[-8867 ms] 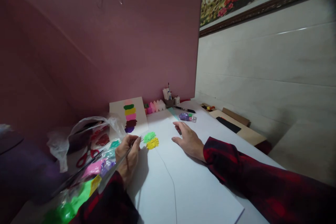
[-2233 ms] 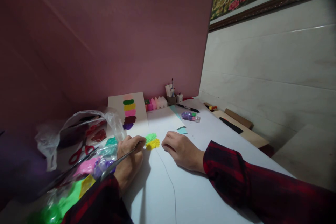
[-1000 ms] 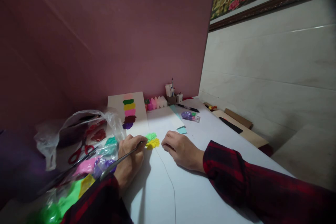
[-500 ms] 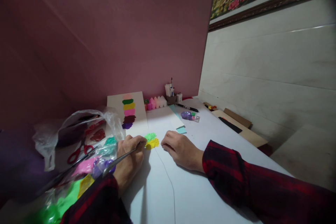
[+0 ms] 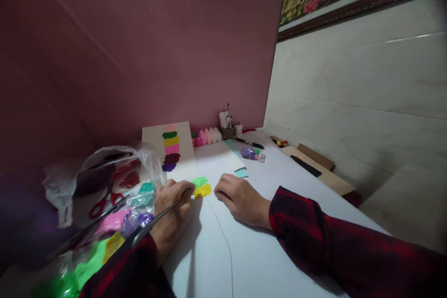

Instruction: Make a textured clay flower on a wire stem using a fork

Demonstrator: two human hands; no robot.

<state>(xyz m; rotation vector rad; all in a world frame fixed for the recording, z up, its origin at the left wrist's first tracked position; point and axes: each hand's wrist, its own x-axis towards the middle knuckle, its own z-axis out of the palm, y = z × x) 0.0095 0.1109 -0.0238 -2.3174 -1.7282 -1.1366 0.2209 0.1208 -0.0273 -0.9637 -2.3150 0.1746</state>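
My left hand (image 5: 172, 212) pinches a long, thin tool (image 5: 160, 216) with a dark grey shaft. Its shaft slants back over the wrist, and my fingers cover the working end at the left edge of the yellow patch. That yellow patch (image 5: 201, 191) touches a light green patch (image 5: 200, 180); both look like textured modelling clay on the white sheet (image 5: 213, 251). Just right of them rests my right hand (image 5: 240, 199), fingers curled together against the sheet, nothing visible in them. A thin line runs down the sheet from the clay.
To the left lie a clear plastic bag (image 5: 66, 191), red-handled scissors (image 5: 99, 205) and packets of coloured clay (image 5: 113, 221). Behind are a color-swatch card (image 5: 152, 137), paint pots (image 5: 209, 136), a brush cup (image 5: 227, 131), a black pen (image 5: 249, 143) and a purple packet (image 5: 251, 154).
The rear end of the tool has dipped slightly toward my left forearm. Both hands stay almost where they were, beside the clay patches.
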